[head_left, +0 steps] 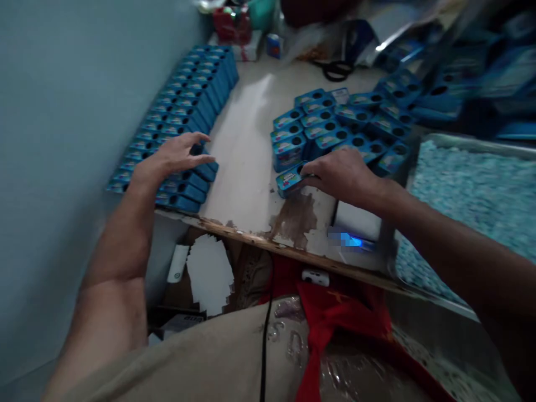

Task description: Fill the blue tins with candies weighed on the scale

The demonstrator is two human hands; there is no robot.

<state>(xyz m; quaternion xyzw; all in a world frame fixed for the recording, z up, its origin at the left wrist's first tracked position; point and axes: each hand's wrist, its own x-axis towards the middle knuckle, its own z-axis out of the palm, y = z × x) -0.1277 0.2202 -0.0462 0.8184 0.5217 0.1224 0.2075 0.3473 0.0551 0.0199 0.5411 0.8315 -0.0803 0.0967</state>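
My right hand (341, 172) grips one small blue box (288, 180) by its end, at the front of a loose cluster of similar blue boxes (322, 127). The box has a printed label and a dark round hole on top. On the left, my left hand (178, 153) is open, thumb and fingers spread, over the near end of a block of blue boxes (184, 106) lined up in tight rows along the wall. Its palm side and part of the boxes beneath are hidden.
A tray (412, 184) of pale blue pieces stands at the right. Black-handled scissors (337, 71) lie at the back near plastic bags. A white object with a blue light (358, 220) sits near the worn front edge. Stacked white cards (209, 273) are below the table (238, 201).
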